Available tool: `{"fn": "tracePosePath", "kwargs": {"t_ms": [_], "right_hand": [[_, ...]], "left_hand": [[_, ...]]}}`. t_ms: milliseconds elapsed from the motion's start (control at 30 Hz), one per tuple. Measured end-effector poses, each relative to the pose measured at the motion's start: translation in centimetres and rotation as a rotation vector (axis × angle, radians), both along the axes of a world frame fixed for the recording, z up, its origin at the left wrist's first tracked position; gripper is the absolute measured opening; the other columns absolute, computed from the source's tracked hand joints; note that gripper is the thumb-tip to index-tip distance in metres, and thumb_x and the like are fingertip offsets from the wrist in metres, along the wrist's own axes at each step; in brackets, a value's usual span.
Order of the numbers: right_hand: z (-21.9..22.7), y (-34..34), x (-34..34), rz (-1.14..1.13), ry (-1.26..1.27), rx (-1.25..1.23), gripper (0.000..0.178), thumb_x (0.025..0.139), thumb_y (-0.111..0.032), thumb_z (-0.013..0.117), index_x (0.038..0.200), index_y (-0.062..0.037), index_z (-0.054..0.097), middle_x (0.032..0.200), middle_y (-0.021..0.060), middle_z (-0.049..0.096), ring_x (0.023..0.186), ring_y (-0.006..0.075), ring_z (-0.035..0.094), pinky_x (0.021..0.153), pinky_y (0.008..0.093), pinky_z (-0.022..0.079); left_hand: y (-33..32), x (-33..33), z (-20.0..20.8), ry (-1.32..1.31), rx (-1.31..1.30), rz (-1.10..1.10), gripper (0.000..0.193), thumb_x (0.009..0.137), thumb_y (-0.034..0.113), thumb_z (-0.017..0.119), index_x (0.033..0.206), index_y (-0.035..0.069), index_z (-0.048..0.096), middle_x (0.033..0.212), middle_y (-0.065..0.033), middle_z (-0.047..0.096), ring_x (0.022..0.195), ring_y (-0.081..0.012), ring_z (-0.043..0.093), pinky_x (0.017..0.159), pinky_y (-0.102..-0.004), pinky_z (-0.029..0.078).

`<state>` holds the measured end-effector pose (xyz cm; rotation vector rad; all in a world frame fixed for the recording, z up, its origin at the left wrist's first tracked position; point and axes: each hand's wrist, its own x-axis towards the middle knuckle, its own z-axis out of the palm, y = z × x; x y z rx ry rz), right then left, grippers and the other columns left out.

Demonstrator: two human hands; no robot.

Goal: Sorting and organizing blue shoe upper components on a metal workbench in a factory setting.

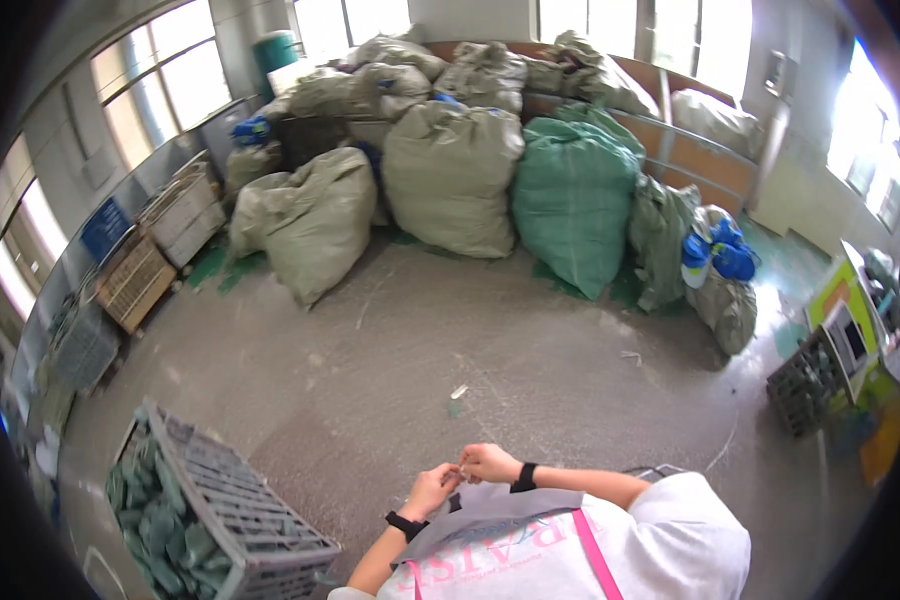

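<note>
My left hand (434,490) and my right hand (489,463) meet in front of my chest, their fingertips pinched together. Something tiny and pale may be between them, but it is too small to name. Just below the hands is the upper edge of a grey apron (490,515) with a pink strap (594,553), worn over a white shirt. Each wrist has a black band. To the left, a tilted grey plastic crate (235,475) holds many dark green flat pieces (165,520), apart from both hands.
Large stuffed sacks, beige (450,180) and green (577,205), stand along the far side. Several crates (135,275) line the left wall. On the right are a dark crate (808,385) and a yellow-green board (840,290). A small white scrap (459,391) lies on the concrete floor (370,350).
</note>
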<state>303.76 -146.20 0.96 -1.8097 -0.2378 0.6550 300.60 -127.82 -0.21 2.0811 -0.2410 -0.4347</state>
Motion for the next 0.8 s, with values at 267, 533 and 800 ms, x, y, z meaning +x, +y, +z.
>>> {"fn": "tracePosePath", "kwargs": {"t_ms": [267, 533, 800], "right_hand": [[0.3, -6.3, 12.6, -0.389, -0.340, 0.039, 0.012, 0.072, -0.008, 0.061, 0.075, -0.0036, 0.051, 0.066, 0.0086, 0.056, 0.058, 0.0188, 0.059, 0.051, 0.0313, 0.045], [-1.7, -13.6, 20.6, -0.149, -0.176, 0.133, 0.018, 0.081, -0.019, 0.060, 0.089, -0.0024, 0.058, 0.078, 0.0052, 0.061, 0.071, 0.0112, 0.056, 0.063, 0.0268, 0.045], [-0.8, -9.5, 31.5, 0.538, -0.249, 0.105, 0.025, 0.085, -0.021, 0.059, 0.081, 0.0025, 0.064, 0.084, 0.0041, 0.061, 0.075, 0.0125, 0.056, 0.064, 0.0260, 0.045]], "left_hand": [[-6.7, 17.6, 2.3, 0.525, -0.633, -0.042, 0.012, 0.084, 0.012, 0.059, 0.087, 0.002, 0.062, 0.079, -0.0014, 0.060, 0.072, -0.0116, 0.056, 0.068, -0.0253, 0.046], [-14.3, 27.1, 1.8, 0.602, -0.580, 0.066, 0.019, 0.086, 0.019, 0.057, 0.093, 0.002, 0.062, 0.081, 0.0001, 0.061, 0.068, -0.0073, 0.053, 0.062, -0.0236, 0.044], [-11.3, 22.6, 1.6, 0.079, -0.312, 0.498, 0.025, 0.086, 0.025, 0.055, 0.091, 0.003, 0.065, 0.073, -0.0051, 0.062, 0.063, -0.0111, 0.054, 0.057, -0.0265, 0.042]]}}
